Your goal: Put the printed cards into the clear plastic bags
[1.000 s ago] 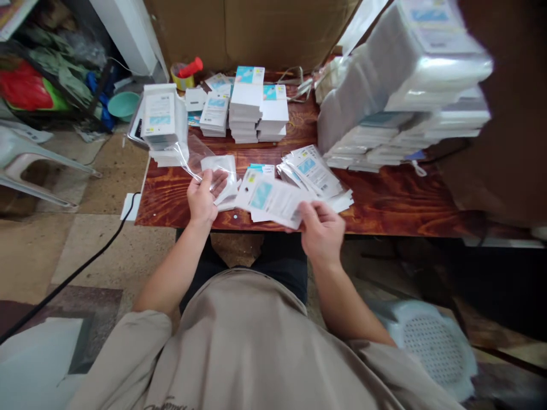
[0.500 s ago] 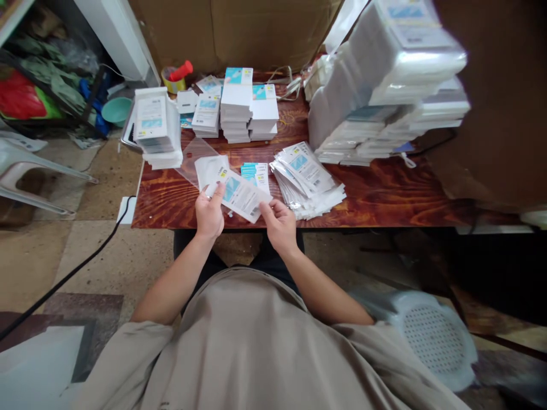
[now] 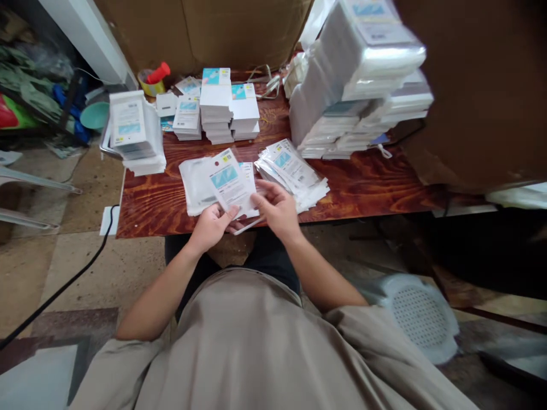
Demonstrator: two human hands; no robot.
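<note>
Bearing the whole lot: wooden table [image 3: 354, 185], red-brown grain. Tall pile of clear-wrapped packs [image 3: 327, 88], right rear. Wrapped-card stack [image 3: 130, 131], left end. Taller white card stack [image 3: 215, 111], rear, with a shorter one just beside. Fanned pile of packaged cards [image 3: 294, 165], near the right hand [image 3: 280, 213], on its far side; that hand pinches the right edge of the printed card between thumb and fingers. Left hand [image 3: 211, 226]: thumb over the same card's lower edge, fingers mostly hidden beneath, pinching. Translucent sleeves [image 3: 194, 187], flat, left front. Printed card [image 3: 226, 179]: one, tilted, between both hands at the table's front; whether sleeved, cannot tell. Step in hand, as judged: two-handed adjusting of this card. Next move calls for light fingertip pressure and aligned edges, lest it crease.
</note>
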